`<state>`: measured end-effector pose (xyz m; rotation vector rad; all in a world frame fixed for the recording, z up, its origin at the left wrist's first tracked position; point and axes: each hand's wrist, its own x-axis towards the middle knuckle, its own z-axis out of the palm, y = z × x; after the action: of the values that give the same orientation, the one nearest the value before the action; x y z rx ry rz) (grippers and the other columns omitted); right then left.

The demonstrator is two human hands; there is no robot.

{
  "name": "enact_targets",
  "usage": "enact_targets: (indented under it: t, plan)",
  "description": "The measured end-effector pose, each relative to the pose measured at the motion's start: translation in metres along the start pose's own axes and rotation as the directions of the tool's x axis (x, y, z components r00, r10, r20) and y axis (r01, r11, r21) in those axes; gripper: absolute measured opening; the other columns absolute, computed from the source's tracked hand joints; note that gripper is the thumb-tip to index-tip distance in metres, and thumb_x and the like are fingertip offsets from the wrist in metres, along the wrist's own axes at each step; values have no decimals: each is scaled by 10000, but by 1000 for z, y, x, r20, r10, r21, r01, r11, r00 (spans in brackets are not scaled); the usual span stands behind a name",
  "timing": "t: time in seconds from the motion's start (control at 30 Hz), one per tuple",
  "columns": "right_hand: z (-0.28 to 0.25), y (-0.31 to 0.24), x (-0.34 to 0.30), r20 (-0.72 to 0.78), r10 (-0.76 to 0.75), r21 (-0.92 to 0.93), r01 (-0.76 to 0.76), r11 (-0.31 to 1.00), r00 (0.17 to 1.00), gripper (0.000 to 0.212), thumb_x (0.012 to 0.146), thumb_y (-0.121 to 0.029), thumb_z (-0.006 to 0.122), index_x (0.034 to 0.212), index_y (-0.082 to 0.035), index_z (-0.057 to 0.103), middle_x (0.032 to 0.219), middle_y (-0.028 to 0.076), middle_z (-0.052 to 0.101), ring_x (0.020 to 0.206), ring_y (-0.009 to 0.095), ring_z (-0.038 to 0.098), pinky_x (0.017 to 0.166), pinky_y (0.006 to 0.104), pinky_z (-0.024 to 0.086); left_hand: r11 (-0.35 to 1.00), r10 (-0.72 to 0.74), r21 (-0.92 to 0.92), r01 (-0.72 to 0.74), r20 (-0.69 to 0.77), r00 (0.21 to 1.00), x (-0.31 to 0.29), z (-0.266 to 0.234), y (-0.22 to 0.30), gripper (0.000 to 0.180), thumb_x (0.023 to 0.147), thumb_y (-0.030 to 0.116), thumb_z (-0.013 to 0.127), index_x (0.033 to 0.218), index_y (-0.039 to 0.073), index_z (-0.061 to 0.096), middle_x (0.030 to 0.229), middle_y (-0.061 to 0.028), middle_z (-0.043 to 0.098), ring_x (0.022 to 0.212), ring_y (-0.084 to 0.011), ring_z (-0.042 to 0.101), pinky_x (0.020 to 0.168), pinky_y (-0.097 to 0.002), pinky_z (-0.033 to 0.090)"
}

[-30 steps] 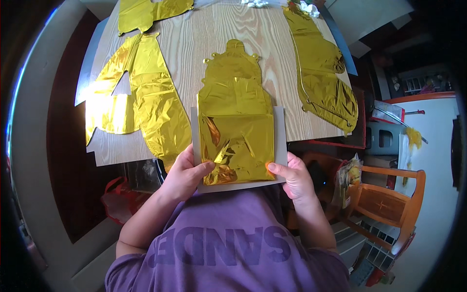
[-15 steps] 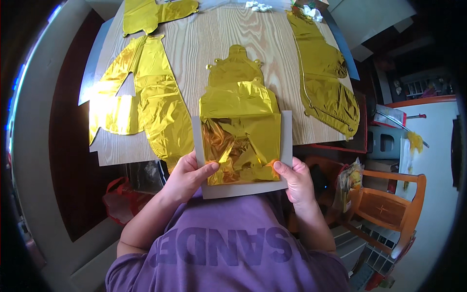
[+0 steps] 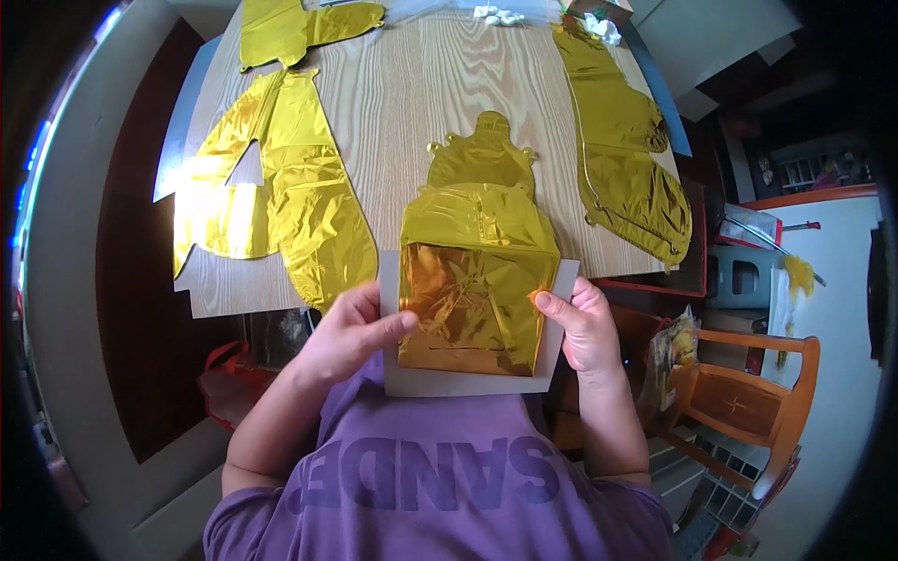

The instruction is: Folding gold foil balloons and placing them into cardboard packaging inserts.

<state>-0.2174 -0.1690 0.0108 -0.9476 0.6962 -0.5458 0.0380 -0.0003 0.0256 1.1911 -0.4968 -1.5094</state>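
Gold foil, a deflated balloon [image 3: 472, 271] folded over a grey card [image 3: 468, 381], was held at the near edge of the wooden table [image 3: 412, 112], its upper part lying flat on the wood. The slick foil could likely have sprung open or slid off the card, since it was only pinched at its sides. The left hand [image 3: 351, 332] and the right hand [image 3: 580, 327] were each closed on card and foil together, thumbs pressed on the foil's edges.
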Motion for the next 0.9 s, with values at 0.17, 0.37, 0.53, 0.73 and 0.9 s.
enact_targets:
  t: [0.17,0.37,0.53,0.73,0.9]
  plan:
    - [0,3,1,17,-9,-3,9,1000,1000,196,933,-38,710,1125,-10,692,1080,56,731,966,103,657,929,273,499,990,141,-4,-142,-79,987,17,-1,11,449,962,27,669,1371,-13,486,1176,-65,674,1052,-103,636,949,-269,512]
    - [-4,4,1,10,-6,-29,6,1000,1000,222,920,0,701,1139,-16,670,1082,41,722,967,91,651,920,268,504,987,136,91,-129,-77,988,15,8,13,591,937,-80,602,1472,-15,358,1265,-89,634,1123,-133,632,975,-287,509]
    - [0,3,1,16,17,-28,-17,999,1000,228,903,5,713,1125,-23,670,1079,28,719,959,78,645,910,265,506,988,124,104,-117,-63,990,14,5,13,641,905,-111,603,1484,-20,341,1284,-97,631,1155,-146,626,1000,-303,503]
    - [0,-2,4,15,20,-17,-20,1000,1000,240,897,-40,746,1124,-29,669,1072,29,725,960,84,651,917,268,501,988,110,111,-103,-56,992,13,7,19,656,885,-130,604,1478,-27,344,1285,-102,634,1173,-149,624,1011,-306,498]
    - [-4,-11,21,-60,39,32,-37,999,997,253,869,-81,788,1087,-31,671,1022,38,736,958,94,664,935,257,476,988,107,117,-103,-32,994,15,7,18,599,886,-128,608,1438,-33,396,1262,-93,646,1144,-133,632,997,-290,501]
